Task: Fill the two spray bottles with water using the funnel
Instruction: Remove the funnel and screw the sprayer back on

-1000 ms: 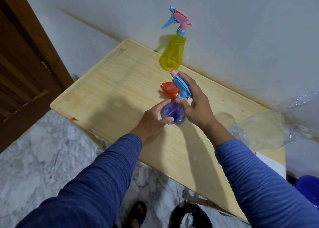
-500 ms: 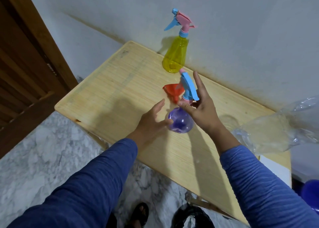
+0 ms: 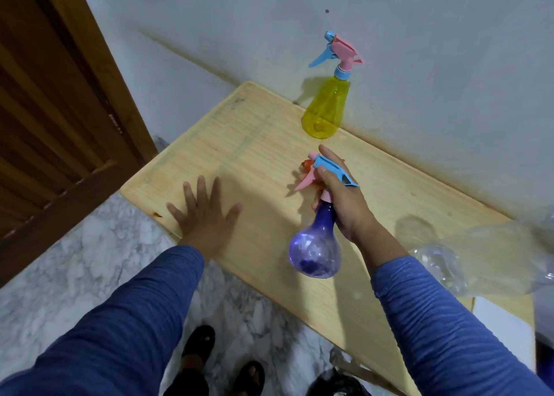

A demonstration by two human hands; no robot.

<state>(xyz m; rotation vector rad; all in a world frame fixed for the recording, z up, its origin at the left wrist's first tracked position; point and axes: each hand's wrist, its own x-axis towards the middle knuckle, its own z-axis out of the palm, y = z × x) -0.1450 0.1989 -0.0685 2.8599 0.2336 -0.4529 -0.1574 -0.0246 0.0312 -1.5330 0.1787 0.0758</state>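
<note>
1. While your left hand point(image 3: 207, 216) lies spread with straight fingers over the near left corner of the wooden surface point(image 3: 239, 144), holding nothing, it sits well apart from every bottle.
2. Just right of it, your right hand point(image 3: 341, 198) is wrapped round the neck of the purple spray bottle point(image 3: 314, 251), which is lifted off the surface and tilted, its round base swung toward you and its blue and pink trigger head point(image 3: 328, 168) pointing away toward the wall.
3. The bottle's long axis runs from near you to far, so the neck, where the head must unscrew, lies under your right hand; your left is the free one and would have to cross rightward to take the body.
4. The red funnel point(image 3: 306, 165) peeks out on the surface just behind the trigger head, mostly hidden by it; your right hand is nearer to it.
5. Farther back, against the wall, the yellow spray bottle point(image 3: 325, 111) stands upright with its head on, beyond both hands.
6. At far right a clear plastic bottle point(image 3: 479, 260) lies blurred on the surface; whether it holds water cannot be told.
</note>
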